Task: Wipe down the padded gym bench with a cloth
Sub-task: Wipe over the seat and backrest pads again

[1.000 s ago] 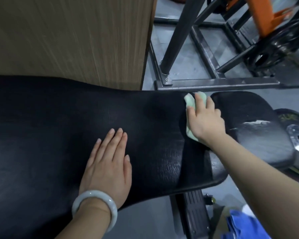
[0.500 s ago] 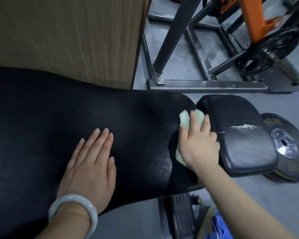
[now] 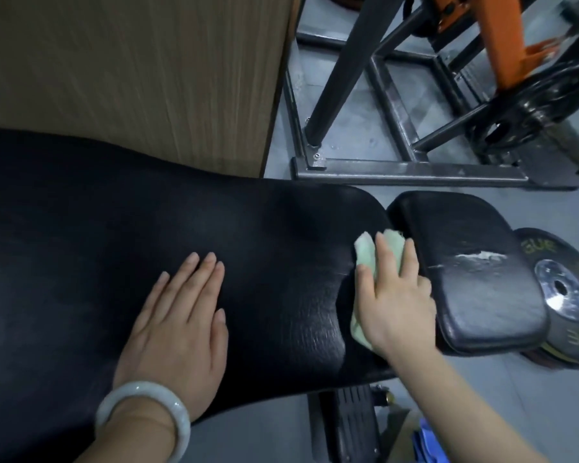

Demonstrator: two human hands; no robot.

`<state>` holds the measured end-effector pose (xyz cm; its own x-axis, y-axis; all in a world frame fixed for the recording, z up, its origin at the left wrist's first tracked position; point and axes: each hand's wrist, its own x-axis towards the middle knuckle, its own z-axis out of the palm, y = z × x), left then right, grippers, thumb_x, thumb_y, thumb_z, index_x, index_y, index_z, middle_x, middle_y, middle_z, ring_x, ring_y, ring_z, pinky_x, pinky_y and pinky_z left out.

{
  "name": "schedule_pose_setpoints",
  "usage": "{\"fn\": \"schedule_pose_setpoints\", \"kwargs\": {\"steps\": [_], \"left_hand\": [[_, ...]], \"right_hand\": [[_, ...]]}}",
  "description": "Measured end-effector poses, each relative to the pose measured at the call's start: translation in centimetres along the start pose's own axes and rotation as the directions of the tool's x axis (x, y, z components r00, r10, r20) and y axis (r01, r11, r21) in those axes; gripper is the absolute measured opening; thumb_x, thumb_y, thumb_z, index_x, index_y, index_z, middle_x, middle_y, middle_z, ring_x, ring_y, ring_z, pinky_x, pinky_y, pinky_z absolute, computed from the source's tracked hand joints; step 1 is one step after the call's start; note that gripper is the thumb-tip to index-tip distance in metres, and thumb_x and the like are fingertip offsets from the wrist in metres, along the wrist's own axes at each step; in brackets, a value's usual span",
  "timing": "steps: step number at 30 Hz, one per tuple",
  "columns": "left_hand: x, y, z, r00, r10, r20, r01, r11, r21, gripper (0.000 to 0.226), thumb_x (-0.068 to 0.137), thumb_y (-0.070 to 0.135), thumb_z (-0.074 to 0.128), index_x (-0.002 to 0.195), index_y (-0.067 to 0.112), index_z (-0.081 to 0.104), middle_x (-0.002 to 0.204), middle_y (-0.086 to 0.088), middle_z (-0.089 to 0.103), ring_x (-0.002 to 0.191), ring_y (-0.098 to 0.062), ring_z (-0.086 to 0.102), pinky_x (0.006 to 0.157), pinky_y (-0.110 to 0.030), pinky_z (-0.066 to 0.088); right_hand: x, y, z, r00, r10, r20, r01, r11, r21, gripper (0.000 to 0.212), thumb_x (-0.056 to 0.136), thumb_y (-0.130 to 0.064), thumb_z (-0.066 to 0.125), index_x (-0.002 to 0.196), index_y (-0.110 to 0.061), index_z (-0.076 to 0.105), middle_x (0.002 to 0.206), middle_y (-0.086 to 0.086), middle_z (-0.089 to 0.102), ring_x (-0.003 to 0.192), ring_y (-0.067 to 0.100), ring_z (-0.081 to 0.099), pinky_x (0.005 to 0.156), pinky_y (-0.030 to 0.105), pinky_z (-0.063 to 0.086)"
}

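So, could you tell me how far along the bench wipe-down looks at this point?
Done: hard to tell; the long back pad shows no clear wipe marks. In hand: the right hand presses the pale green cloth flat at the gap between the pads, while the left hand rests open on the back pad. Left: the small seat pad has a white scuffed streak across it.

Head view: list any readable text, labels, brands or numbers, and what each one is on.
"GUE": yellow letters on the upper rim of the black weight plate on the floor beside the bench's small pad; any letters before them are hidden by the pad.
More yellow lettering on the plate's lower rim: partly hidden and too blurred to read.
No other text shows.
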<state>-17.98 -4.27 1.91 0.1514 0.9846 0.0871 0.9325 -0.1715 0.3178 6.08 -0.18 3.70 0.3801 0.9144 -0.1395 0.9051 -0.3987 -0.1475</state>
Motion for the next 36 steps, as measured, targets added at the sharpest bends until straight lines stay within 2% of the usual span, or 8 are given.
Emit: {"fn": "schedule_pose_setpoints", "kwargs": {"steps": [6,10,16,20,24,27,31,36], "left_hand": [[-0.3,-0.1,-0.2,1.000,0.001,0.024,0.000,1.000,-0.014,0.055,0.095,0.027,0.025,0.138,0.001,0.046,0.147,-0.005,0.041,0.140,-0.015,0.028,0.117,-0.033,0.011],[-0.2,0.0,-0.1,1.000,0.003,0.015,-0.002,0.999,-0.032,0.055,0.094,0.027,0.026,0.137,0.001,0.047,0.146,-0.005,0.043,0.139,-0.015,0.028,0.117,-0.033,0.012],[0.0,0.0,0.1,1.000,-0.001,-0.018,0.001,1.000,0.008,0.054,0.095,0.026,0.025,0.137,0.001,0.046,0.145,-0.005,0.044,0.138,-0.017,0.032,0.115,-0.034,0.014],[-0.2,-0.1,0.1,1.000,0.000,0.015,0.000,1.000,0.019,0.055,0.095,0.027,0.024,0.139,0.001,0.044,0.147,-0.005,0.042,0.140,-0.016,0.029,0.117,-0.033,0.011],[-0.3,0.0,-0.1,0.999,-0.002,0.034,0.002,1.000,0.009,0.055,0.095,0.027,0.024,0.139,0.001,0.043,0.148,-0.004,0.040,0.140,-0.015,0.027,0.117,-0.031,0.009],[-0.2,0.0,-0.1,1.000,0.002,0.018,-0.002,1.000,0.002,0.055,0.095,0.027,0.024,0.139,0.001,0.045,0.147,-0.004,0.041,0.140,-0.015,0.027,0.117,-0.033,0.012],[0.0,0.1,0.1,1.000,-0.008,-0.008,0.008,1.000,0.008,0.054,0.094,0.026,0.025,0.138,0.001,0.046,0.146,-0.005,0.043,0.139,-0.015,0.030,0.115,-0.034,0.014],[-0.1,-0.2,0.0,1.000,-0.011,0.011,0.011,1.000,0.023,0.055,0.094,0.026,0.025,0.140,0.002,0.044,0.147,-0.005,0.041,0.140,-0.016,0.029,0.117,-0.032,0.011]], "right_hand": [[3.9,-1.4,-0.7,0.998,0.006,0.058,-0.013,0.992,0.122,0.055,0.099,-0.049,0.023,0.151,-0.040,0.008,0.160,-0.001,0.004,0.130,0.036,0.031,0.102,0.046,0.029],[-2.1,1.1,0.1,0.978,-0.177,-0.106,0.186,0.979,0.087,0.063,0.092,-0.050,0.016,0.150,-0.030,0.027,0.160,0.007,0.014,0.136,0.027,0.028,0.102,0.036,0.023],[-1.1,0.6,-0.3,0.992,-0.123,-0.008,0.123,0.992,-0.029,0.056,0.096,-0.051,0.024,0.150,-0.042,0.011,0.161,0.004,-0.002,0.127,0.038,0.031,0.103,0.046,0.030],[3.2,-0.9,-0.8,0.991,-0.120,0.053,0.117,0.991,0.069,0.056,0.099,-0.049,0.026,0.150,-0.045,0.004,0.161,-0.001,-0.004,0.128,0.038,0.030,0.101,0.049,0.031],[1.1,0.1,-0.1,0.988,-0.143,-0.053,0.147,0.985,0.088,0.068,0.094,-0.052,0.023,0.153,-0.031,-0.004,0.162,0.002,0.002,0.132,0.037,0.033,0.104,0.045,0.029],[-3.0,1.6,0.7,0.990,-0.121,-0.077,0.129,0.985,0.115,0.082,0.086,-0.055,0.018,0.153,-0.009,0.007,0.160,0.009,0.013,0.134,0.035,0.033,0.105,0.040,0.025],[-2.3,1.3,0.3,0.996,-0.080,-0.037,0.081,0.997,0.017,0.075,0.094,-0.051,0.026,0.153,-0.010,0.007,0.160,0.011,0.009,0.134,0.037,0.029,0.106,0.044,0.025],[2.5,-0.9,-0.7,0.999,-0.041,0.002,0.040,0.995,0.093,0.068,0.099,-0.047,0.027,0.154,-0.017,0.002,0.161,0.005,0.004,0.134,0.037,0.027,0.103,0.048,0.030]]}}
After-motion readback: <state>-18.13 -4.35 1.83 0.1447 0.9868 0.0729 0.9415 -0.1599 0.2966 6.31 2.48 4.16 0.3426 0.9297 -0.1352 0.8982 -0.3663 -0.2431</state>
